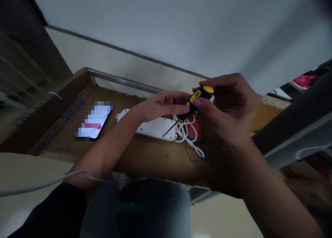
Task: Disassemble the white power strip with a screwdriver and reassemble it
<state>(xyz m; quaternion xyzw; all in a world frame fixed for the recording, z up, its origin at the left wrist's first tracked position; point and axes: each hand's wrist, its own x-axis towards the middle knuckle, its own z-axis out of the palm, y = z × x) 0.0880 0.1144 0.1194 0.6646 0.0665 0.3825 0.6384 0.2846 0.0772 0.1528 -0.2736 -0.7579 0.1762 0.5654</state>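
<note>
My right hand (pixel 228 110) is closed around the black-and-yellow handle of a screwdriver (pixel 202 93). The thumb and fingers of my left hand (pixel 166 105) pinch the front of the same handle. Its thin shaft slants down to the left, with the tip at a hole near the right end of a white power strip (pixel 153 127). The strip lies flat with several small holes showing on its upper face; my left wrist and hand cover part of it. Its coiled white cord (pixel 190 137) rests at the right end. A few small screws (pixel 166 155) lie in front of the strip.
Cardboard (pixel 145 155) lines the work surface, with a raised cardboard side (pixel 52 106) at left. A lit phone (pixel 95 122) lies left of the strip. Behind runs a pale wall (pixel 168 30). A white cable (pixel 38 187) crosses my left forearm. Something red (pixel 194 129) sits beneath the cord.
</note>
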